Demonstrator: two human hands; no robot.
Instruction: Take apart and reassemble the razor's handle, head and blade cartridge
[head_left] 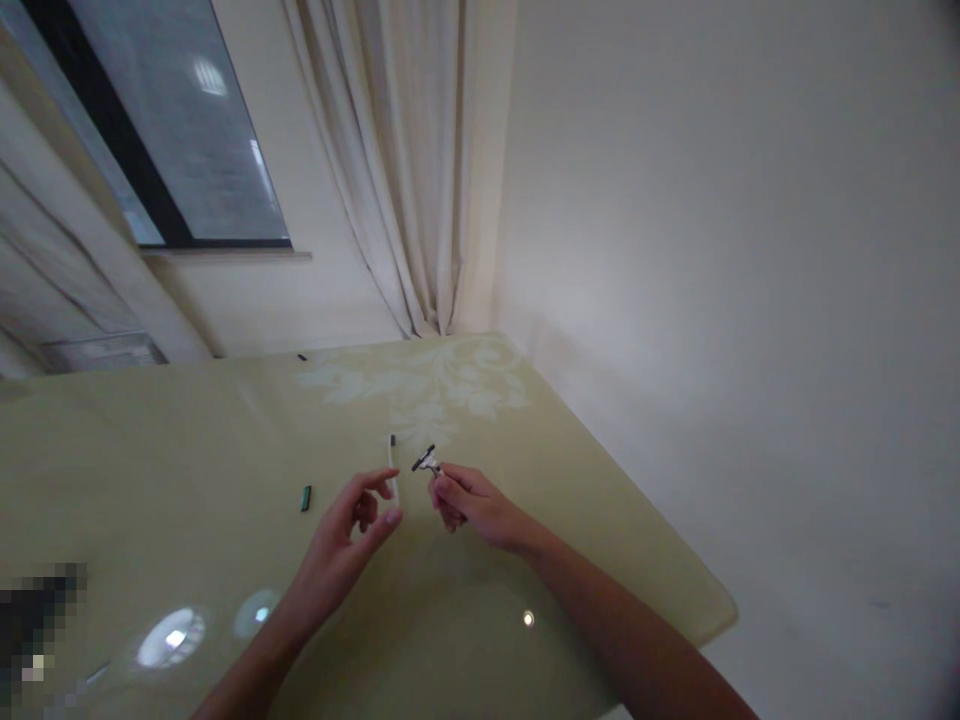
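A razor [427, 460] with a dark head and a pale neck is in my right hand [474, 502], its head pointing up and left. My fingers wrap its handle, which is mostly hidden. My left hand [358, 520] is held just to the left of it, thumb and index finger apart, with nothing seen between them. Behind those fingertips a white toothbrush [391, 458] with a dark head lies on the table, partly covered by the hand. Farther left lies a small dark green, oblong piece [306, 498].
The glossy pale-green table [187, 450] has a white floral pattern near its far corner and reflects lamps. A tiny dark object [302, 357] lies at the far edge. A wall [712, 300] borders the right side; a curtain [420, 180] and window [180, 120] stand behind.
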